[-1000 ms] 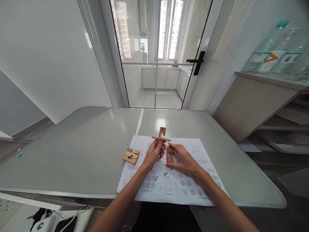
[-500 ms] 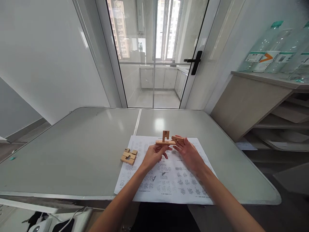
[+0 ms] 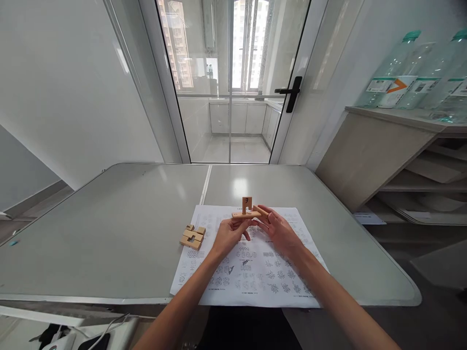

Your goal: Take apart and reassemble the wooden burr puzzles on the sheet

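Observation:
My left hand (image 3: 229, 235) pinches a small cross of two joined wooden pieces (image 3: 246, 210), one upright piece with a dark mark and one flat bar through it, held above the printed paper sheet (image 3: 251, 272). My right hand (image 3: 278, 229) holds a third wooden piece (image 3: 263, 211) and presses its end against the right side of the cross. A small stack of more wooden pieces (image 3: 192, 235) lies at the sheet's left edge on the grey table (image 3: 109, 228), a hand's width left of my left hand.
A glass door with a black handle (image 3: 288, 93) stands behind the table. A wooden shelf unit (image 3: 386, 160) is close on the right, with large plastic water bottles (image 3: 397, 73) on top. Cables and a device (image 3: 91, 335) lie below the table's near left edge.
My right hand lifted the wooden piece off the paper and brought it up to the right side of the cross held in my left hand. The view drifted slightly left.

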`<state>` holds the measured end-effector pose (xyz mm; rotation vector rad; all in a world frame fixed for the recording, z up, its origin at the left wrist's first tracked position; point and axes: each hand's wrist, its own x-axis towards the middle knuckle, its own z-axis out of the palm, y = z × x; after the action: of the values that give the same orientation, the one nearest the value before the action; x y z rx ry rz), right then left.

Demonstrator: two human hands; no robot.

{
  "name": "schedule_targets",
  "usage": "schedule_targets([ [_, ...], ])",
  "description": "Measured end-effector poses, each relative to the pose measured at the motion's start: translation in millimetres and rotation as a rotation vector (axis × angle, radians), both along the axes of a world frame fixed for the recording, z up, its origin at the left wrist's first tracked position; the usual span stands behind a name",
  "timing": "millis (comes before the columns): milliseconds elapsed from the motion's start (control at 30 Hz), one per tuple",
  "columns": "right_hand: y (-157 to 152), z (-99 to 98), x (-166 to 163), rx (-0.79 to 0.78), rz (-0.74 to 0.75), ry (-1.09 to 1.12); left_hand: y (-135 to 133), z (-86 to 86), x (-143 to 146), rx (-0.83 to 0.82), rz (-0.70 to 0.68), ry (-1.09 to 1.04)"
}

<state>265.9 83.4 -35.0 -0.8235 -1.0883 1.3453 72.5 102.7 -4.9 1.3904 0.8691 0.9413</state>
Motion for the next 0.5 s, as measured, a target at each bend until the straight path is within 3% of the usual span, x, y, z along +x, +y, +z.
schedule_targets([
  [233, -3.0, 2.3, -3.8, 0.0, 0.02, 0.005, -0.5, -3.2, 0.9, 0.051, -0.017, 0.022],
  [500, -12.2, 6.3, -7.8, -0.039, 0.078, -0.114, -8.2, -4.2, 0.6, 0.161, -0.212, 0.113],
])
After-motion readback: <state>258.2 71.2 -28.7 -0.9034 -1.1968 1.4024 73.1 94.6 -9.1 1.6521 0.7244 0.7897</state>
